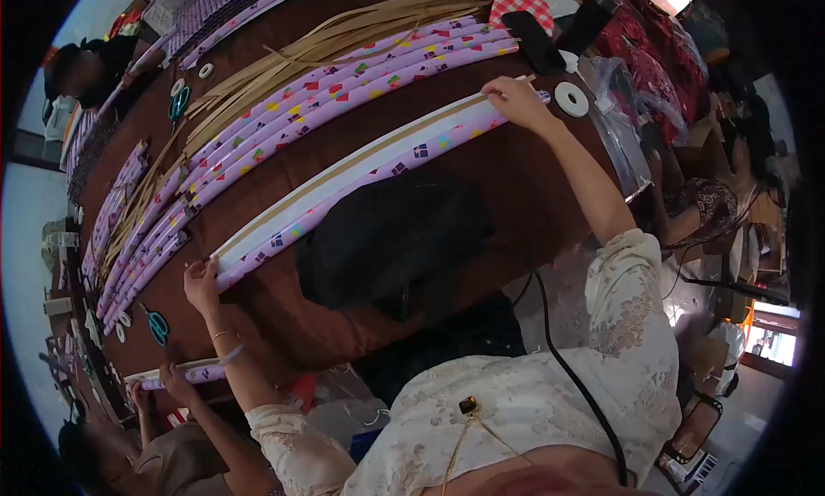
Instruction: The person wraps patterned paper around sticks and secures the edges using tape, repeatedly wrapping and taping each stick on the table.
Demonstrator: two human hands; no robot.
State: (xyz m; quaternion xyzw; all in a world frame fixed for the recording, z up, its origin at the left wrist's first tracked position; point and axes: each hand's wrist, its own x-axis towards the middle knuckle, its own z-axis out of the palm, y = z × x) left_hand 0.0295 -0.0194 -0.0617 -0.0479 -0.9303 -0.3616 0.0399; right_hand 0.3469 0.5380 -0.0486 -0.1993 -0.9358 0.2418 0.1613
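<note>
A long roll of purple patterned wrapping paper (404, 162) lies slantwise across the brown table, its white inner side and a tan strip (344, 162) showing along the upper edge. At its lower left end my left hand (202, 285) pinches the edge of the paper. My right hand (517, 102) grips the far right end, fingers bent over the edge. Close to my right hand is a white tape roll (571, 100). Beyond the paper lie several finished-looking purple rolls (361, 83) beside loose tan paper strips (318, 45).
A black rounded object (395, 238) blocks the view in front of me. Teal scissors (158, 327) lie at left, and a black phone (531, 42) at the back. A co-worker's hands (176, 382) handle another roll at lower left. Another person sits at far left.
</note>
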